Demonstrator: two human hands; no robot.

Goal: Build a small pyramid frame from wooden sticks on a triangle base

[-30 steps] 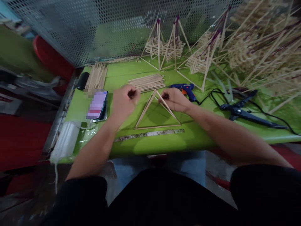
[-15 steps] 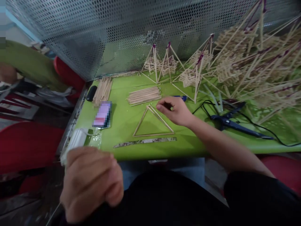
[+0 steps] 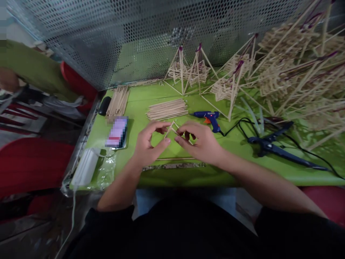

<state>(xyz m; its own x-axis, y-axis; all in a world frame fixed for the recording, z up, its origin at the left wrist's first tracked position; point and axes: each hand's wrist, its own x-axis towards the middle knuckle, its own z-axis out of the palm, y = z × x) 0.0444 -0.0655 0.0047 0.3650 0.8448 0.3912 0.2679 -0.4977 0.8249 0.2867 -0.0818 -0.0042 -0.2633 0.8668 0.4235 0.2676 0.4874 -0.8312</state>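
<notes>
A triangle of thin wooden sticks [image 3: 175,158] lies on the green table in front of me, its top corner between my hands. My left hand [image 3: 151,142] curves around the left side near that corner, thumb and fingers at the stick. Opposite it, my right hand [image 3: 201,140] grips the right side just below the corner with thumb and fingertips. My hands cover parts of both slanting sides. Below the triangle lies a narrow, patterned strip [image 3: 175,166]. A bundle of loose sticks [image 3: 167,109] is just beyond my hands.
A blue glue gun [image 3: 208,116] lies beyond my right hand, near dark pliers-like cutters [image 3: 269,145]. Stick pyramids [image 3: 198,73] crowd the back right. At left are a phone [image 3: 117,132], more sticks [image 3: 118,100] and a white folded item [image 3: 85,165]. Perforated metal [image 3: 151,39] borders the back.
My left hand has moved from the lower left up to the triangle's top corner. The right hand has shifted slightly down onto its right side, and the glue gun has come into fuller view.
</notes>
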